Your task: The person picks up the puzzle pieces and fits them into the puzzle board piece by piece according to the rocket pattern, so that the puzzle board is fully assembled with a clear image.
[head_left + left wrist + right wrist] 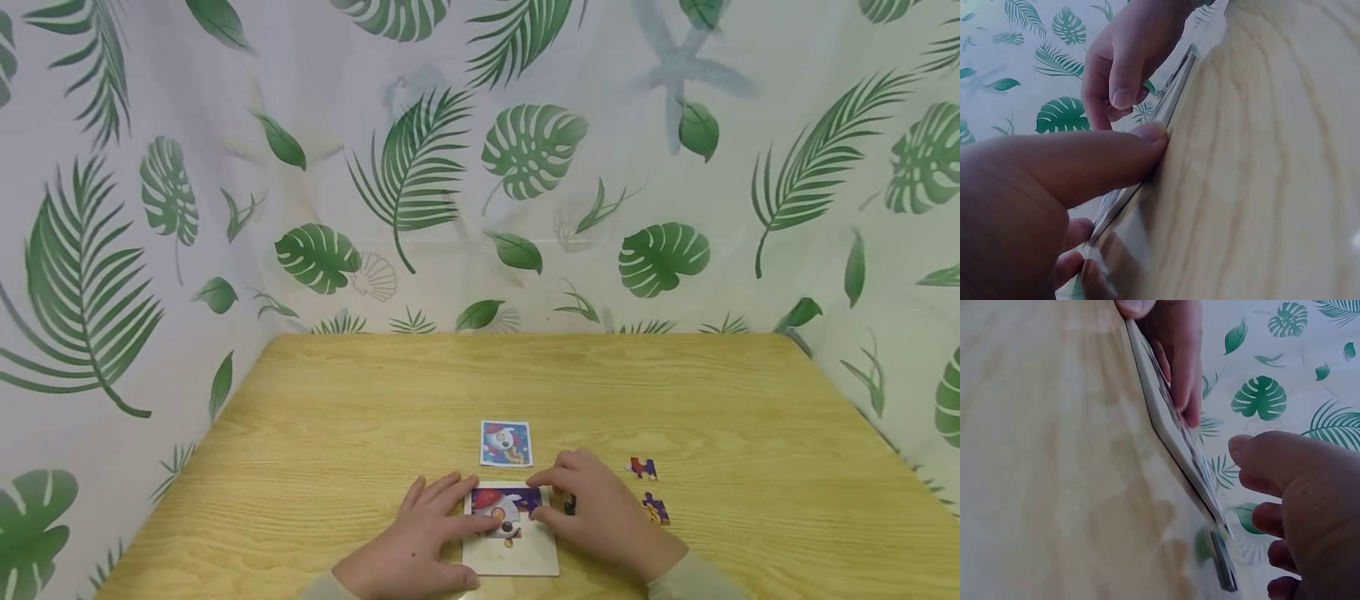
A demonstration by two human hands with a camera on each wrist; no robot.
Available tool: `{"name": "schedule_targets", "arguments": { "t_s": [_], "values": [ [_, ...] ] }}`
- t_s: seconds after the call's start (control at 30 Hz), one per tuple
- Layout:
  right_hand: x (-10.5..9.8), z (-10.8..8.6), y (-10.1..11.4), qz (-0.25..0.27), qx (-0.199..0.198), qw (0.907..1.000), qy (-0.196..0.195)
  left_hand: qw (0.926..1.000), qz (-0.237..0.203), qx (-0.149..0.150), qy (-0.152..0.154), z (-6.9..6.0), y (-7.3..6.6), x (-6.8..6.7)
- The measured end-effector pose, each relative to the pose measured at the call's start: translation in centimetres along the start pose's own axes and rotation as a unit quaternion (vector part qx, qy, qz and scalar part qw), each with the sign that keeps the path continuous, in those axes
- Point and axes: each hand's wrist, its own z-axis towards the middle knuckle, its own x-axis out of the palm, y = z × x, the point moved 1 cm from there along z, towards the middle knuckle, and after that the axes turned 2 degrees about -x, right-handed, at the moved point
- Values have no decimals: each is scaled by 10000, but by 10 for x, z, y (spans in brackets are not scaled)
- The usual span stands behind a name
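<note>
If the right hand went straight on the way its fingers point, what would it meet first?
Probably the puzzle board: the right hand has its fingertips by the board's right edge, pointing across it towards the left hand. Their height above it is unclear, so they might pass over.

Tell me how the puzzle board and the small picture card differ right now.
The puzzle board is larger than the picture card. The board's picture is partly filled, its lower part bare; the card's is complete. The board lies nearer the head camera, the card beyond it. Both lie on the table and show a white-and-red figure.
</note>
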Motion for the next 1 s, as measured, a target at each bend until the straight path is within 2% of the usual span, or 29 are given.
{"name": "schedule_targets", "arguments": {
  "t_s": [0.1, 0.4, 0.7, 0.87, 1.0],
  "values": [
    [-6, 0, -7, 0, 104, 9999, -45, 10000, -37, 28, -46, 0, -1, 1],
    [-30, -12, -36, 49, 796, 9968, -8, 10000, -62, 43, -48, 2, 0, 2],
    [-58, -36, -77, 140, 1078, 9939, -173, 10000, 4, 36, -82, 3, 0, 2],
    [-64, -45, -97, 140, 1301, 9913, -122, 10000, -25, 19, -70, 2, 0, 1],
    [-65, -48, -105, 43, 1361, 9906, -95, 10000, -46, 47, -48, -1, 1, 0]
  ]
}}
